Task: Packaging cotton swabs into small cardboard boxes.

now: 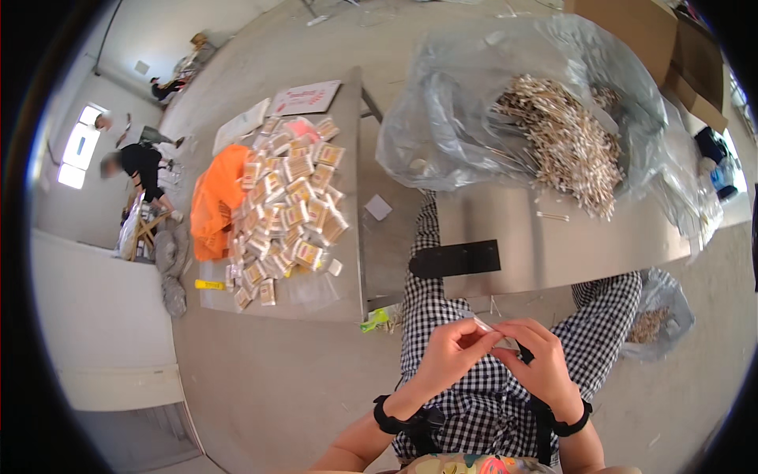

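Over my lap, my left hand (452, 352) and my right hand (543, 362) meet with fingers pinched. Between them is a small clear plastic packet (481, 323), mostly covered by my fingers; its contents are too hidden to tell. On the metal table in front, a heap of loose cotton swabs (564, 138) spills from a large clear plastic bag (454, 103). A couple of swabs (553, 216) lie apart on the metal top. To the left, many filled packets of cotton swabs (296, 209) are piled on another table.
An orange bag (215, 207) and a yellow strip (210, 285) lie beside the packets. A black flat bar (462, 258) juts past the metal table's edge. A bag with swabs (654, 324) stands on the floor at right. Cardboard boxes (632, 35) rise behind; another person (142, 167) is far left.
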Tool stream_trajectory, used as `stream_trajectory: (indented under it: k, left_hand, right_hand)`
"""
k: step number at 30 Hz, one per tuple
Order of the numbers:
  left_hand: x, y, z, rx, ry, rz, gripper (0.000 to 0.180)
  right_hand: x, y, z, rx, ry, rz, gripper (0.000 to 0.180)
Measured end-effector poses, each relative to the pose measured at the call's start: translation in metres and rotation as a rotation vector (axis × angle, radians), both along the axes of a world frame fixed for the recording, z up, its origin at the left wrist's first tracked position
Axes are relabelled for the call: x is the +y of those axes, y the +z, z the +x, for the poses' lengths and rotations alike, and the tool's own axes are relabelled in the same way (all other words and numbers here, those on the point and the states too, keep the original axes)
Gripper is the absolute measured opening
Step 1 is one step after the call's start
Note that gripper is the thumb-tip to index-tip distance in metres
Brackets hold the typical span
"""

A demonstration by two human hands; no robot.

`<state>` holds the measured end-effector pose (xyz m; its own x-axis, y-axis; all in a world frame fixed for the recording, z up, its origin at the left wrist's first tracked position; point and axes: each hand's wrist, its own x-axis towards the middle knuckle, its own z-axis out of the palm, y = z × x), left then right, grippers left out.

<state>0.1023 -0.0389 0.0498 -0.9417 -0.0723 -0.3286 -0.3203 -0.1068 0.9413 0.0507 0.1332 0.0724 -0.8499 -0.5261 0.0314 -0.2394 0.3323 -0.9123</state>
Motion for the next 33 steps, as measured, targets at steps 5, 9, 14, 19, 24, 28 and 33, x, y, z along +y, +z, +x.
stream_trajectory:
  k: [5, 9, 14, 19, 24, 28, 33]
  left_hand:
    - [0.002, -0.002, -0.002, 0.061, -0.036, -0.091, 0.014]
    - [0.007, -0.002, -0.002, 0.132, -0.092, -0.226, 0.014]
    - [0.008, -0.003, -0.005, 0.301, -0.127, -0.363, 0.011]
    - [0.008, 0.005, -0.009, 0.284, -0.235, -0.227, 0.012]
    - [0.006, -0.003, -0.006, 0.065, -0.119, -0.207, 0.017]
    - [0.001, -0.004, -0.001, -0.039, -0.191, -0.266, 0.017]
    - [-0.003, -0.004, 0.008, 0.18, -0.265, -0.534, 0.019]
  right_hand:
    - [0.002, -0.002, -0.001, -0.293, -0.077, -0.07, 0.02]
    - [0.006, -0.007, -0.001, -0.481, -0.134, -0.121, 0.013]
    - [0.005, -0.01, 0.0, -0.349, -0.136, -0.056, 0.003]
    - [-0.001, -0.019, 0.0, -0.081, -0.257, -0.005, 0.002]
    - [-0.009, -0.019, 0.001, 0.079, -0.205, 0.049, 0.014]
    - [-0.007, -0.031, 0.001, 0.223, -0.095, 0.252, 0.019]
    - [-0.002, -0.037, 0.004, 0.153, -0.131, 0.312, 0.016]
